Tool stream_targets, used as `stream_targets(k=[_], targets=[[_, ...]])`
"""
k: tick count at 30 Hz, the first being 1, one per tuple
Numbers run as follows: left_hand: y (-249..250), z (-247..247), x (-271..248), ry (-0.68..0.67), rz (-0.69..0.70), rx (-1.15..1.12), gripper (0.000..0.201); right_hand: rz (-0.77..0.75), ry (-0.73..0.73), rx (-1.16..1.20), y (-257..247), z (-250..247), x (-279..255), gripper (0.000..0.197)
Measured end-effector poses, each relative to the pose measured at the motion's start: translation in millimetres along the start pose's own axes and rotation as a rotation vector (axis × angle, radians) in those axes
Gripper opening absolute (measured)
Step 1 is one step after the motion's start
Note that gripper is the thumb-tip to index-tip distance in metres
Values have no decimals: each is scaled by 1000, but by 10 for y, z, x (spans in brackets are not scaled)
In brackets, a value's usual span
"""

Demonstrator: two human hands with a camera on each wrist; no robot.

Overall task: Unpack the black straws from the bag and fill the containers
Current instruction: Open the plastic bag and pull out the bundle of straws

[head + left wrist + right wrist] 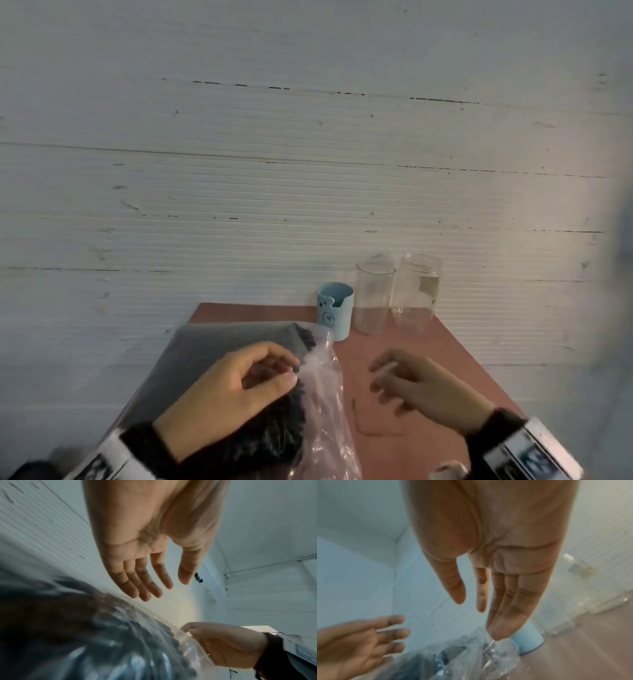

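Note:
A clear plastic bag (320,394) packed with black straws (274,431) lies on the reddish table (428,359), its loose mouth pointing to the right. My left hand (291,371) hovers over the bag by its mouth; in the left wrist view its fingers (145,595) are straight and hold nothing. My right hand (380,380) is blurred, just right of the bag's mouth, its fingers (498,631) straight and empty. At the table's back stand a blue bear cup (335,310), a clear glass (373,298) and a clear jar (416,291), all without straws.
A white ribbed wall (308,171) rises directly behind the table. The bag's grey body (222,342) covers the table's left half. Bare table surface lies between my right hand and the containers. The table's right edge (479,363) runs diagonally.

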State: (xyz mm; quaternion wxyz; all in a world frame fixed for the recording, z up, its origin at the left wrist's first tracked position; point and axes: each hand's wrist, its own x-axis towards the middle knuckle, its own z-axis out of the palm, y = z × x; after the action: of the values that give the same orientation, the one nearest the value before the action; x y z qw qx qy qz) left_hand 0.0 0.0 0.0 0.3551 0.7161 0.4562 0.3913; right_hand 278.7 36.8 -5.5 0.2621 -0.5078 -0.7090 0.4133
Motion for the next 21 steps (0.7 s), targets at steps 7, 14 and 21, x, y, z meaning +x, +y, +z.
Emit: stream_targets(k=[7, 14, 21], targets=[[-50, 132, 540, 81, -158, 160, 23, 211, -88, 193, -177, 304, 786, 41], [-162, 204, 708, -2, -136, 192, 48, 59, 30, 66, -339, 359, 770, 41], [-38, 303, 823, 57, -93, 247, 45, -104, -25, 111, -492, 312, 595, 52]])
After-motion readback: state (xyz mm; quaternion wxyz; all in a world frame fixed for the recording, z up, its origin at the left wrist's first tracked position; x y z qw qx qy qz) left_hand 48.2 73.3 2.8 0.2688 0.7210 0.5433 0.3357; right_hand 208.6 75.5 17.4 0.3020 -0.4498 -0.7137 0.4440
